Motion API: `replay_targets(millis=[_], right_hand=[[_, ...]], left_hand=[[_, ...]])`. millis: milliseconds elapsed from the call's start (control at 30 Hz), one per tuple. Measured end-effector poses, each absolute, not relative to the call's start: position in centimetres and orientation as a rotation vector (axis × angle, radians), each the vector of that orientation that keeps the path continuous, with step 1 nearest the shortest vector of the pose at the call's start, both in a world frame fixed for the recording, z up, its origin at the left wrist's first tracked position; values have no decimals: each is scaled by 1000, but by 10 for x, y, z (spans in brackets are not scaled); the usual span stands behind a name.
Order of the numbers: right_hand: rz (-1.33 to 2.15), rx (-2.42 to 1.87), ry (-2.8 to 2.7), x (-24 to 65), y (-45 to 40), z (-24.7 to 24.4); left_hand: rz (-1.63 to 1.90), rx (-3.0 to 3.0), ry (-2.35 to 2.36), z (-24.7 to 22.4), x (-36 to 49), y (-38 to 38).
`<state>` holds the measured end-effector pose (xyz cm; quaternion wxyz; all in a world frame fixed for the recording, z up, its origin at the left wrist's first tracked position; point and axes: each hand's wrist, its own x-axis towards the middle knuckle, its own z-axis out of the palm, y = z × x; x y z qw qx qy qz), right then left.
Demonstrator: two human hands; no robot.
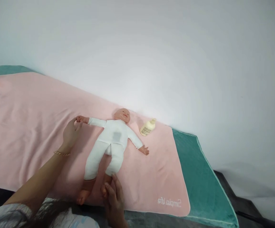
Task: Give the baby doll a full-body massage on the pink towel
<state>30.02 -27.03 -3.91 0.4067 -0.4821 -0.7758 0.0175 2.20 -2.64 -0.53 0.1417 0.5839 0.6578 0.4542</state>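
Note:
A baby doll (113,134) with a white cloth body lies face up on a pink blanket (156,177), arms spread and legs toward me. My left hand (72,133) has its fingers closed on the doll's hand at the left. Near the blanket's front edge, my right hand (114,196) holds the doll's foot on the right side of the picture. The doll's other foot (83,196) rests untouched beside it. A pale yellow bottle (148,127) stands, slightly tilted in view, to the right of the doll's head.
Under the blanket is a green cover (199,167), showing at the right and far left. A plain pale wall (137,57) rises behind the bed. Dark objects (237,199) sit beyond the right edge. White printed letters mark the blanket's right corner.

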Motion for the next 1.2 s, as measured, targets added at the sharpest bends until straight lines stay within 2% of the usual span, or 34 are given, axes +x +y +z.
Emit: replay_targets(millis=[167,300,467,600,767,967,1200], right_hand=[[-17,-1176,-1882,304,-236,-12],[12,-1146,-1919,308,-198,14],[151,-1179,-1859,308,-155,37],[270,-1231,-1769,308,-141,44],[272,-1244,-1734,311,-154,40],[122,-1224,-1732,316,-204,13],[7,-1199,-1944,314,-266,-22]], left_hand=[[1409,1522,1970,24,47,-38],[1575,1858,1711,36,65,-42],[1327,2436,1154,29,88,-45],[1242,2555,1040,17,97,-44],[1386,2384,1151,21,91,-44],[1592,1969,1533,37,66,-47],[1245,1613,2054,23,24,-34]])
